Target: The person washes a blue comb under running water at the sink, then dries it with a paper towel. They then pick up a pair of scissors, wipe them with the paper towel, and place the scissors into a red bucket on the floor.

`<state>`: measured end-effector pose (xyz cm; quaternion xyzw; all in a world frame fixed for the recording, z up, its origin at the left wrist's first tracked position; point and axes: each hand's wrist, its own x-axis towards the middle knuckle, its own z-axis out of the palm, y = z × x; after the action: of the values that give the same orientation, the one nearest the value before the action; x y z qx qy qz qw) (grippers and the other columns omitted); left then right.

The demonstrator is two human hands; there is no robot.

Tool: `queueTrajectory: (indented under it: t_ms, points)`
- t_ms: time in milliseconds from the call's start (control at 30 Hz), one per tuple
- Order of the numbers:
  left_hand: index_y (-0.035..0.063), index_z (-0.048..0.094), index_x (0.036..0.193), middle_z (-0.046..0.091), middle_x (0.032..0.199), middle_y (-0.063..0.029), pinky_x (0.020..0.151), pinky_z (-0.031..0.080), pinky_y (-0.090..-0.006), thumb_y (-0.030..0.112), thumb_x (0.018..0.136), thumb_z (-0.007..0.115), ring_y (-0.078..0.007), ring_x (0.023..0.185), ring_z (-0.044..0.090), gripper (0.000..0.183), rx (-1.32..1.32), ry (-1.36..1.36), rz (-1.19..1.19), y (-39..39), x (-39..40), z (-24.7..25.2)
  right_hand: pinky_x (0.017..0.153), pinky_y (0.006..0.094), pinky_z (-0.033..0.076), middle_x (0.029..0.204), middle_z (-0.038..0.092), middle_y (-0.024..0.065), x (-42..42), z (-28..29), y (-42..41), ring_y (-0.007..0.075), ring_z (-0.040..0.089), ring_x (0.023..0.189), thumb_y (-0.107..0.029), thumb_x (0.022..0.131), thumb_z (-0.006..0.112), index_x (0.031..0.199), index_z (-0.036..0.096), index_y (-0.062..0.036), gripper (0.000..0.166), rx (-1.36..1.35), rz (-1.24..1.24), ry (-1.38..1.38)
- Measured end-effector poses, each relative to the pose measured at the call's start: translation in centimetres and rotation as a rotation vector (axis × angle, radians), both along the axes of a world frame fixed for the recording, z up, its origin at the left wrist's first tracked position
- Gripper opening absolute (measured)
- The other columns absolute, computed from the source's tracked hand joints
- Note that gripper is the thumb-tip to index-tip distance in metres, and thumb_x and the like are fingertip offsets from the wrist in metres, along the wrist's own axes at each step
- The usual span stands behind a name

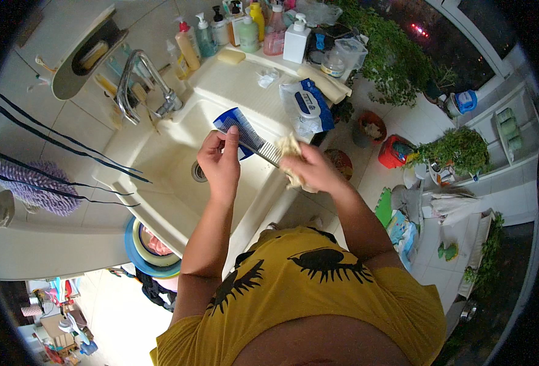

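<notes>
My left hand (220,155) pinches one end of a metal comb (255,144) between thumb and fingers, above a white sink (173,201). At the comb's other end, my right hand (310,167) grips a crumpled cream cloth (288,145) that lies around the teeth and spine. A blue flat object (234,117) is behind the comb, over the basin; its full shape is hidden. The sink's drain (199,173) shows left of my left hand. A blue and white wipes packet (310,106) lies on the counter beyond my right hand.
A chrome faucet (136,87) rises at the basin's back left. Pump bottles, among them a white one (296,40), line the counter's far edge near a yellow soap bar (231,56). Stacked basins (134,247) stand below the sink; potted plants (455,151) are at the right.
</notes>
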<state>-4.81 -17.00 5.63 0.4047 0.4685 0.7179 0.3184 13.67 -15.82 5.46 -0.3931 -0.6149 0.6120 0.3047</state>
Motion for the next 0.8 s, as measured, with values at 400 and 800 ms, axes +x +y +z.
queueTrajectory:
  t_ms: [400,800]
  points:
    - [0.004,0.053,0.064,0.053,0.065,0.0039,0.055,0.032,-0.0173,0.015,0.084,0.058,-0.0026,0.06,0.04,0.023,0.012,-0.104,-0.003,0.0,0.4,-0.3,0.063,0.0396,0.044,0.077,0.058,0.0199,-1.8,-1.0,0.2,0.0349,0.057,0.071,-0.02,0.085,0.05,0.088,0.053,0.0009,0.022,0.655,-0.423,-0.222]
    - [0.0042,0.055,0.066,0.054,0.068,0.003,0.056,0.032,-0.0176,0.014,0.084,0.058,-0.0035,0.061,0.042,0.021,-0.044,-0.138,0.002,-0.1,0.1,-0.7,0.062,0.026,0.05,0.085,0.06,0.0067,1.8,-1.0,2.6,0.0127,0.059,0.072,-0.029,0.091,0.042,0.108,0.05,-0.0046,0.031,-0.115,-0.303,0.162]
